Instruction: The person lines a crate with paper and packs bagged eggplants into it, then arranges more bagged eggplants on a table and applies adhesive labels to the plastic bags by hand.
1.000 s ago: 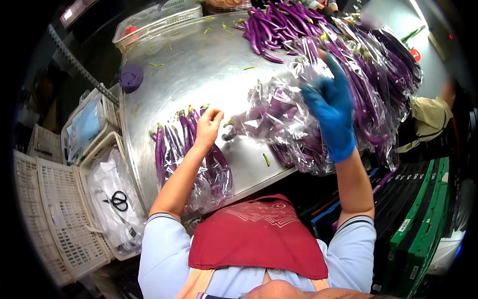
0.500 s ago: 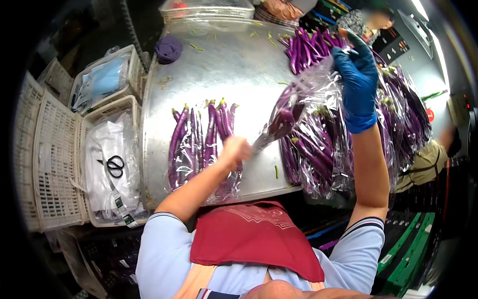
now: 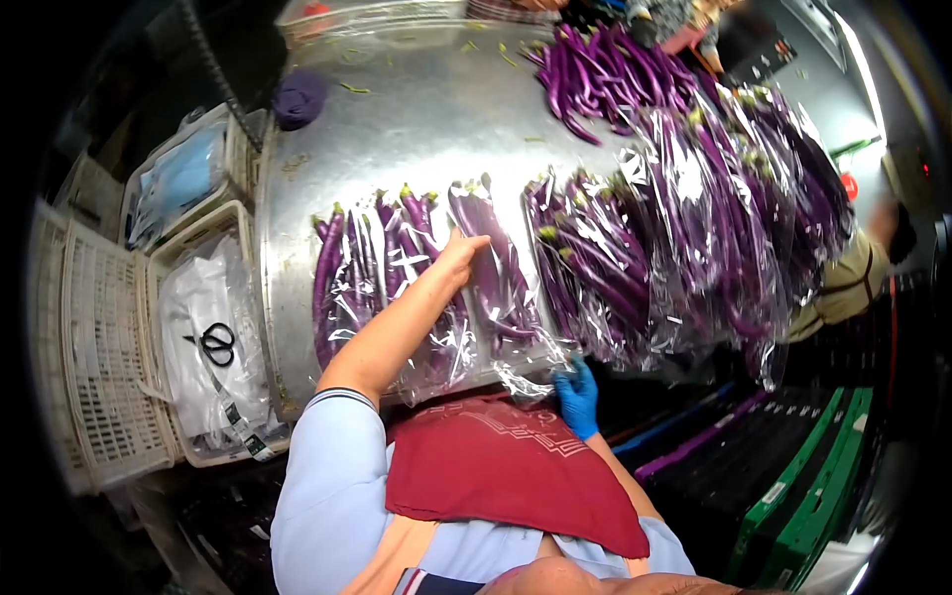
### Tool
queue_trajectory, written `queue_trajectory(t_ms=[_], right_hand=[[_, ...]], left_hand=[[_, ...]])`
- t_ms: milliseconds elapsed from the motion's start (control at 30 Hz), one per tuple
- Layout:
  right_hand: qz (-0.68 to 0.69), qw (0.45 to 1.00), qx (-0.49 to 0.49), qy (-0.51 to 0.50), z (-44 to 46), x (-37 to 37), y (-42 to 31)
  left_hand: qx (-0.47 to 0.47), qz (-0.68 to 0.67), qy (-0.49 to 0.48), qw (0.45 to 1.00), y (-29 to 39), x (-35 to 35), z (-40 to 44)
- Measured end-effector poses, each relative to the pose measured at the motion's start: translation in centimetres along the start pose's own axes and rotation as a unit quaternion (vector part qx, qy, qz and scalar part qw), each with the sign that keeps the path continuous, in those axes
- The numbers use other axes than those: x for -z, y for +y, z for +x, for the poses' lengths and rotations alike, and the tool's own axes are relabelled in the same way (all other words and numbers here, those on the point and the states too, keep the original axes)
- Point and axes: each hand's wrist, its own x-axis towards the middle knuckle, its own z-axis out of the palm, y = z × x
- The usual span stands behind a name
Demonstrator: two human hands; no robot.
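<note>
My bare left hand (image 3: pixel 465 254) lies on the upper left side of a clear bag of eggplants (image 3: pixel 496 263), fingers apart, the thumb and index stretched out over the plastic. At the table's front edge my blue-gloved right hand (image 3: pixel 576 395) has closed on the gathered lower end of that bag. The bag lies flat, stems pointing away from me. To its left are other bagged eggplants (image 3: pixel 334 288) in a row. More bagged eggplants (image 3: pixel 605 268) lie close on its right, heaped up towards the far right.
Loose eggplants (image 3: pixel 605 74) are piled at the back of the metal table (image 3: pixel 416 109). A purple bundle (image 3: pixel 298 98) sits at the far left corner. White baskets (image 3: pixel 109 347) and scissors (image 3: pixel 216 344) are on the left, green-edged crates (image 3: pixel 813 486) at right. A co-worker's hand (image 3: pixel 711 55) shows behind.
The bag of eggplants, raised and tilted before, now lies flat between the two groups. My right hand has come down from the upper right to the front edge. My left hand has moved slightly up.
</note>
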Motion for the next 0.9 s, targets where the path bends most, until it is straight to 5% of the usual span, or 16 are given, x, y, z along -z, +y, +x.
queue_trajectory(t_ms=[67,133,233,267,333,467,533,567,600,667,800,900], right_hand=[[0.022,0.993,-0.107,-0.049,-0.6,0.1,-0.6],[-0.022,0.952,-0.276,-0.133,0.2,1.2,-3.1],[-0.402,0.909,-0.061,-0.087,1.4,2.8,-8.4],[-0.395,0.917,-0.003,-0.052,2.3,2.9,-9.1],[-0.299,0.946,0.112,-0.061,4.5,1.1,-10.0],[-0.27,0.9,0.283,-0.193,10.2,-6.6,-9.8],[-0.135,0.948,0.157,-0.243,14.2,-10.9,-6.9],[-0.223,0.925,0.21,-0.224,16.3,-12.3,-3.7],[-0.303,0.892,0.268,-0.201,18.8,-13.4,-1.4],[-0.57,0.709,0.367,-0.194,18.8,-13.9,-0.8],[-0.583,0.702,0.325,-0.248,18.0,-14.2,-3.0],[-0.586,0.703,0.279,-0.291,18.4,-14.3,-3.3]], left_hand=[[-0.09,0.085,-0.064,0.99,0.7,-0.7,-1.4],[-0.102,0.116,0.046,0.987,2.5,-2.5,-4.9],[-0.377,0.433,0.117,0.81,0.2,-0.9,-5.5],[-0.404,0.541,0.057,0.735,0.2,-1.2,-6.9],[-0.282,0.741,-0.011,0.609,-0.2,-2.7,-9.6],[-0.322,0.731,0.019,0.601,-4.6,-2.6,-8.1],[-0.393,0.648,0.002,0.653,-6.5,-2.0,-6.6],[-0.35,0.641,-0.022,0.683,-5.1,-1.8,-8.3],[-0.306,0.634,-0.043,0.71,-3.6,-1.7,-10.2],[-0.248,0.547,-0.077,0.795,0.3,-0.5,-15.1],[-0.373,0.482,0.134,0.781,7.1,9.3,-22.6],[-0.307,0.389,0.356,0.793,10.4,21.1,-25.9]])
